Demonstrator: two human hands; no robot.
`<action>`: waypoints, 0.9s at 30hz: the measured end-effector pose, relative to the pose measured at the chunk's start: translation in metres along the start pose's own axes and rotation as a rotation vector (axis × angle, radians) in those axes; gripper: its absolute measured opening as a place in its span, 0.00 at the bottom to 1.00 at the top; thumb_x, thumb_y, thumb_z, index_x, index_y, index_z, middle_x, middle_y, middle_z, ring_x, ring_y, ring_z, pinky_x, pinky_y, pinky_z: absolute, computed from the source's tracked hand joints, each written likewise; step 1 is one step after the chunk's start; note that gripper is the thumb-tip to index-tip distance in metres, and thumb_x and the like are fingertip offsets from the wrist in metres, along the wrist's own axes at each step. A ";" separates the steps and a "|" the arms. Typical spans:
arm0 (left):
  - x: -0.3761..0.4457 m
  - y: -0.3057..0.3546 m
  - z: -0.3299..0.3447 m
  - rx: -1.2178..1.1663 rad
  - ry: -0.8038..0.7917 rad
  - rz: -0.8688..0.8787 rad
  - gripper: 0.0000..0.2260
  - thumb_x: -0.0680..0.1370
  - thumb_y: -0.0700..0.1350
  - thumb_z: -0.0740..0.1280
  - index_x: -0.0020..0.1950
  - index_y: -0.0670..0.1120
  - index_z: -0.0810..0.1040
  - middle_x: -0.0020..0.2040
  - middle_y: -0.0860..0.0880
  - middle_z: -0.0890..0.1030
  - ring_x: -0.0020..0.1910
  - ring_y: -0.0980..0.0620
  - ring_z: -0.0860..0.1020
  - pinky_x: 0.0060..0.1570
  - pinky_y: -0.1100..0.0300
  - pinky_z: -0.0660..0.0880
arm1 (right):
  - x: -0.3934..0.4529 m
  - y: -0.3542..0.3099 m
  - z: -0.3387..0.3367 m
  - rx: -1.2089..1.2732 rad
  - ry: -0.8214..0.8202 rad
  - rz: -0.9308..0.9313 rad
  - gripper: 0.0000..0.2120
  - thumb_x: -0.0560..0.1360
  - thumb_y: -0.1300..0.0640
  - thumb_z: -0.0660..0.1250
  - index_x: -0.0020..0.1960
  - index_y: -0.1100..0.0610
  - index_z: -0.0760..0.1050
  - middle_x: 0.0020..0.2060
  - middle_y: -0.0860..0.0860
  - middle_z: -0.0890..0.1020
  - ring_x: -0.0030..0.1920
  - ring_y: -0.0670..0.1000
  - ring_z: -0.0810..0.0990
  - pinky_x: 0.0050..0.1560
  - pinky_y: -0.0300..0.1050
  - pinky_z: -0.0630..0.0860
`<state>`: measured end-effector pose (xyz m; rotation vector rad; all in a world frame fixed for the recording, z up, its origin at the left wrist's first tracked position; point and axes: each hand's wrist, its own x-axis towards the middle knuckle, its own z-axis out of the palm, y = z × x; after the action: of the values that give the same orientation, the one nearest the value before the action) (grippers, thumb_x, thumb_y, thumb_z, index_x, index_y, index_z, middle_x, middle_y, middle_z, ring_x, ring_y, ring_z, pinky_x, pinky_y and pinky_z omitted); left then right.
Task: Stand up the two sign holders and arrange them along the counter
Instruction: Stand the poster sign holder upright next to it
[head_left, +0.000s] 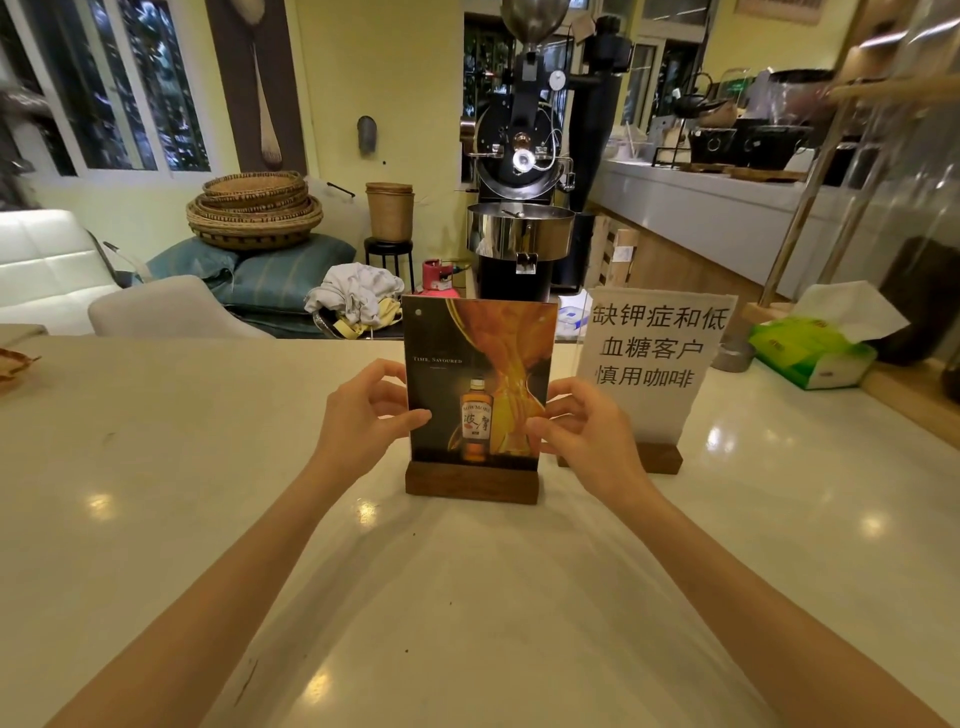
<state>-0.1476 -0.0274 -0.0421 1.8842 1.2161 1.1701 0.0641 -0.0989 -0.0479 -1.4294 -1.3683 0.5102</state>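
Observation:
Two sign holders stand upright on the pale counter (208, 467), each a clear panel in a dark wooden base. The nearer one, the whisky sign holder (478, 364), shows a bottle on a dark and orange picture. My left hand (363, 410) pinches its left edge, thumb on the front. My right hand (582, 421) pinches its right edge the same way. The second one, the white text sign holder (654, 358), stands just right of it and slightly farther back, touched by neither hand; my right hand hides part of its base.
A green tissue box (815, 353) and a small metal cup (732, 356) sit at the counter's right. Beyond the far edge stand a black coffee roaster (519, 171), stacked woven baskets (254, 208), cushions and a white chair (166, 312).

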 end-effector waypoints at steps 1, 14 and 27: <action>-0.001 0.000 0.000 0.009 0.002 0.007 0.14 0.69 0.40 0.72 0.51 0.48 0.72 0.42 0.47 0.81 0.43 0.45 0.81 0.44 0.49 0.81 | -0.001 0.001 0.000 0.002 -0.002 -0.001 0.12 0.70 0.61 0.71 0.49 0.53 0.71 0.42 0.54 0.81 0.45 0.56 0.82 0.47 0.54 0.82; -0.008 0.006 0.002 0.041 -0.001 0.001 0.13 0.71 0.41 0.70 0.52 0.47 0.70 0.46 0.46 0.80 0.47 0.45 0.80 0.50 0.46 0.79 | -0.003 0.001 0.000 -0.033 -0.016 0.005 0.11 0.71 0.59 0.70 0.49 0.53 0.71 0.44 0.54 0.81 0.47 0.56 0.82 0.49 0.55 0.82; -0.016 0.005 0.015 0.012 -0.017 -0.123 0.12 0.74 0.47 0.66 0.56 0.48 0.68 0.55 0.46 0.77 0.49 0.48 0.77 0.44 0.56 0.77 | -0.006 0.004 -0.018 0.037 0.043 -0.007 0.08 0.74 0.58 0.65 0.54 0.54 0.73 0.42 0.50 0.83 0.47 0.46 0.81 0.50 0.39 0.75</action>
<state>-0.1351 -0.0439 -0.0501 1.7970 1.3126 1.0815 0.0792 -0.1107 -0.0467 -1.3970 -1.3225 0.4950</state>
